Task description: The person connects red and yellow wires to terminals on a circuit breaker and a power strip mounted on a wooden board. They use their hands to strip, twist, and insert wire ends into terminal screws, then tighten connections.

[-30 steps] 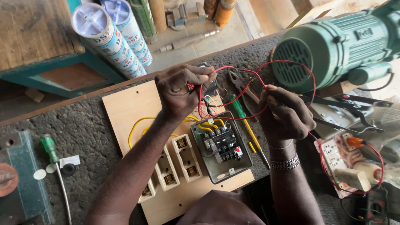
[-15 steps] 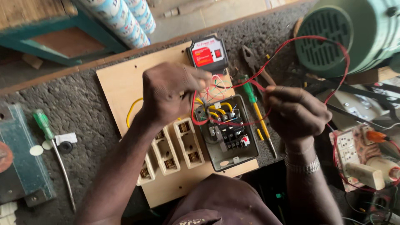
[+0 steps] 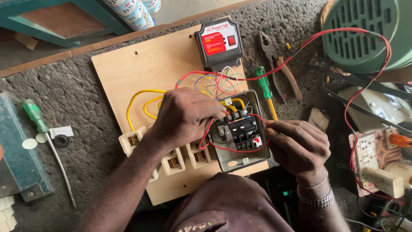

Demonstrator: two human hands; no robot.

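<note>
We take the grey contactor box (image 3: 240,133) as our landmark; it sits open on the plywood board (image 3: 128,68), long axis running roughly from near edge to far edge. Nearest us, just right of the box, the right hand (image 3: 298,148) is curled nearly closed, thumb and forefinger pinching the red wire (image 3: 234,150) at the box's right wall; from there the wire loops across the near side of the contactor and up along its left. Left of the box, the left hand (image 3: 184,118) lies knuckles up, fingers bent and closed, fingertips at the box's far-left corner among the terminals; whether they grip the red wire or only press there we cannot tell. Both hands touch the box; the left is closer to the terminals. Near-left of the box, a row of cream fuse holders (image 3: 171,159). Just right of it and beyond, a green-handled screwdriver (image 3: 265,90), then pliers (image 3: 279,68). Beyond the box, a black unit with red panel (image 3: 219,43); far right, the green motor (image 3: 365,34).
</note>
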